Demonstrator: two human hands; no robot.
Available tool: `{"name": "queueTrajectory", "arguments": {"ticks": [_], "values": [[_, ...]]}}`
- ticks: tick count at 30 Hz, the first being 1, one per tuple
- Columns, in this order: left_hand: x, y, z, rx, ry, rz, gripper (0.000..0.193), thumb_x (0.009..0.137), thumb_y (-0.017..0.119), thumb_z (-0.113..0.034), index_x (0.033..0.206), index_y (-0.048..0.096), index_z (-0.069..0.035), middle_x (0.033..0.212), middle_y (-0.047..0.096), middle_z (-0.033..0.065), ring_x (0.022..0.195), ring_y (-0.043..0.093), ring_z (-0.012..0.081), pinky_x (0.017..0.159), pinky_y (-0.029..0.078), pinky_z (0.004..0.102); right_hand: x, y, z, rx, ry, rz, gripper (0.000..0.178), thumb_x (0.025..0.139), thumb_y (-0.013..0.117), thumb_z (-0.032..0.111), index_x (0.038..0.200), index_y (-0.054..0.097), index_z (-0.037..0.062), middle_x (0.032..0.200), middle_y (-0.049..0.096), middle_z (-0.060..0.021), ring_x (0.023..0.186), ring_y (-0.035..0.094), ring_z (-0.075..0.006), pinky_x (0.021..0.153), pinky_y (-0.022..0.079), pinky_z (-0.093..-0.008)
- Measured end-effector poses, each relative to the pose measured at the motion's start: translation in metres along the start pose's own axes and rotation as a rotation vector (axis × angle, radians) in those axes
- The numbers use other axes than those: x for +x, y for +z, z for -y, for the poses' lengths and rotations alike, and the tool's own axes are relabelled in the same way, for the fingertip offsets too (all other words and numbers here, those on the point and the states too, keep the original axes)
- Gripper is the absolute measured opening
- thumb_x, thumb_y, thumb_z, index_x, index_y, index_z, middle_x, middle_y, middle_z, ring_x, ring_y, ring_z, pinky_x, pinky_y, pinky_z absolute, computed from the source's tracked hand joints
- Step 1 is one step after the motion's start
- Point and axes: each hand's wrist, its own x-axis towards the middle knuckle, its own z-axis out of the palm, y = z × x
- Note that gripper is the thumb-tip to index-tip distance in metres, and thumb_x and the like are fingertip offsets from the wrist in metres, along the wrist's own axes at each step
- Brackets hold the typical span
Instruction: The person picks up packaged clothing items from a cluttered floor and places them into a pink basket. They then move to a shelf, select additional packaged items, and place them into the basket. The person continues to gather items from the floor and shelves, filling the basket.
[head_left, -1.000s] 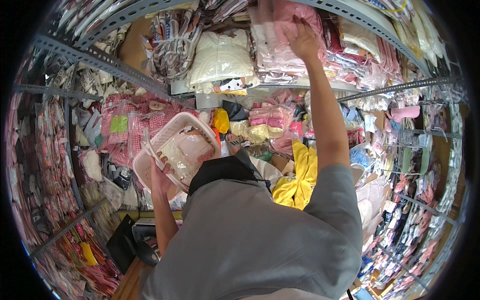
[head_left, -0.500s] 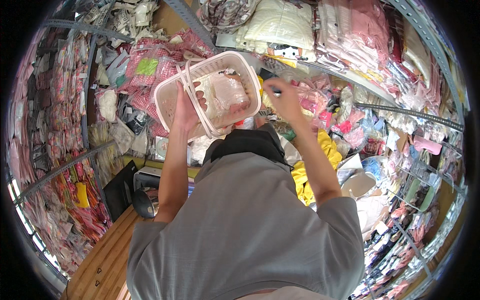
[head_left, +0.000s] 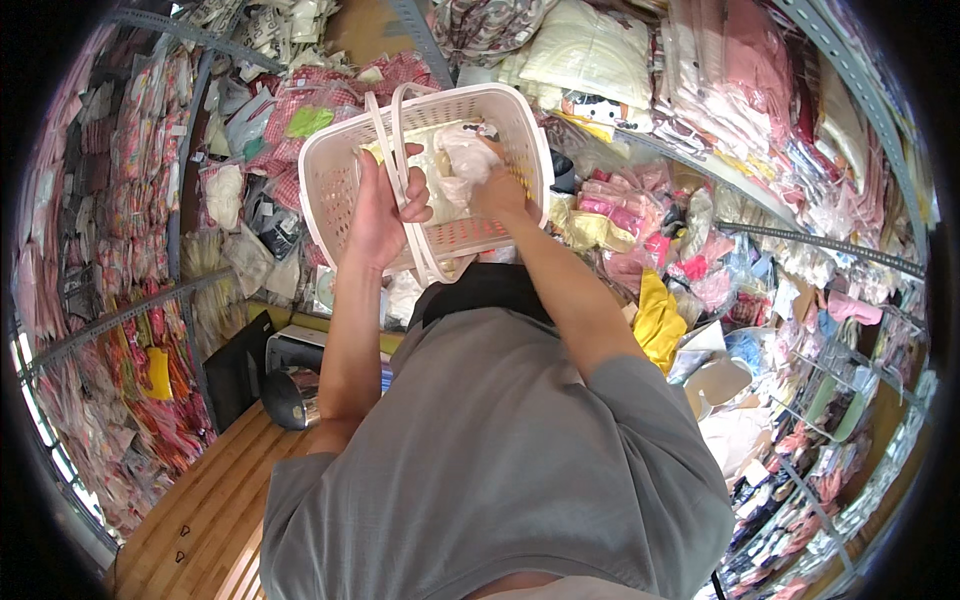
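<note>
Head view: garment-packed shelves (head_left: 820, 248) (plus wooden tabletop (head_left: 205, 490)) flank the held basket (head_left: 332, 200).

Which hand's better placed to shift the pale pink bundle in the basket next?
Right, probably: the right hand is inside the basket, at the pale pink bundle; the left hand is occupied holding the basket.

Both arms reached forward, elbows bent. Left forearm (head_left: 350, 330) ran nearly straight ahead; left hand (head_left: 388, 205) had thumb (head_left: 369, 178) extended, fingers (head_left: 414, 190) curled in a hold. Right forearm (head_left: 575, 285) slanted inward across the front, wrist leftward; right hand (head_left: 497, 194) dipped down, its fingertips mostly hidden. Hands near each other, not touching.
</note>
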Motion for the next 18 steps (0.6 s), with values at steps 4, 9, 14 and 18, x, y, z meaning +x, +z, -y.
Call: {"name": "queueTrajectory", "arguments": {"ticks": [4, 9, 14, 18], "values": [[-0.001, -0.029, -0.003, -0.038, 0.02, -0.039, 0.058, 0.105, 0.037, -0.059, 0.127, 0.049, -0.007, 0.077, 0.043, 0.0, 0.06, 0.035, 0.0079, 0.052, 0.03, 0.0214, 0.002, -0.034, -0.011, 0.52, 0.159, 0.109, 0.038, 0.08, 0.071, 0.028, 0.091, 0.069, -0.0077, 0.085, 0.072, -0.0159, 0.083, 0.07, -0.0271, 0.081, 0.057, -0.0352], [-0.003, -0.054, -0.005, -0.002, 0.02, -0.215, 0.041, 0.104, 0.057, -0.033, 0.135, 0.048, -0.008, 0.097, 0.058, 0.0034, 0.08, 0.055, 0.0093, 0.049, 0.034, 0.0153, -0.062, -0.097, -0.015, 1.513, 0.24, 0.465, 0.05, 0.098, 0.054, 0.034, 0.132, 0.057, -0.0025, 0.127, 0.065, -0.0195, 0.111, 0.066, -0.0264, 0.092, 0.057, -0.0443], [0.008, -0.051, 0.027, 0.148, -0.074, -0.209, 0.051, 0.101, 0.061, -0.023, 0.146, 0.041, -0.01, 0.125, 0.059, 0.0087, 0.117, 0.061, 0.0213, 0.063, 0.05, 0.0218, -0.085, -0.108, -0.005, 1.711, -0.138, 0.51, 0.059, 0.103, 0.047, 0.044, 0.146, 0.046, 0.0034, 0.143, 0.057, -0.0115, 0.129, 0.057, -0.0263, 0.109, 0.046, -0.0465], [0.008, -0.026, 0.017, 0.258, -0.075, -0.274, 0.051, 0.087, 0.078, -0.025, 0.131, 0.055, -0.016, 0.116, 0.065, -0.0009, 0.099, 0.061, 0.0112, 0.07, 0.046, 0.0246, -0.094, -0.11, 0.038, 1.675, 0.075, 0.341, 0.066, 0.104, 0.041, 0.051, 0.149, 0.042, 0.0035, 0.148, 0.052, -0.0117, 0.134, 0.052, -0.0278, 0.113, 0.041, -0.0462]]}}
